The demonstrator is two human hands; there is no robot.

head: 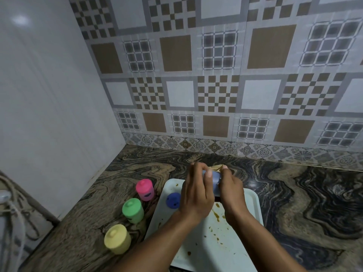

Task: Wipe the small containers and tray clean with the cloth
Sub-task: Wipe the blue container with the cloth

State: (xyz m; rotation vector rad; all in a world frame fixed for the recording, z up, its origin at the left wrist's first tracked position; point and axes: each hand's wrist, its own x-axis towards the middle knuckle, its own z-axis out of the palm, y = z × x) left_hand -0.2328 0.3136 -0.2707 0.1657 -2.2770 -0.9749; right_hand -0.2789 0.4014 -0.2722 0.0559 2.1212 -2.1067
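Note:
A pale tray [231, 250] lies on the counter, smeared with brown spots. Above its far end my left hand [196, 195] grips a light blue container [215, 177]. My right hand [231, 190] presses a tan cloth [217, 167] against that container; only a corner of the cloth shows past the fingers. A dark blue lid [173, 200] rests on the tray's left side. Three lidded containers stand left of the tray in a diagonal row: pink [145, 189], green [133, 210], yellow [117, 238].
The dark swirled stone counter [306, 203] runs to a patterned tile wall at the back and a plain white wall on the left. A hose and metal fitting [7, 209] hang at the far left edge.

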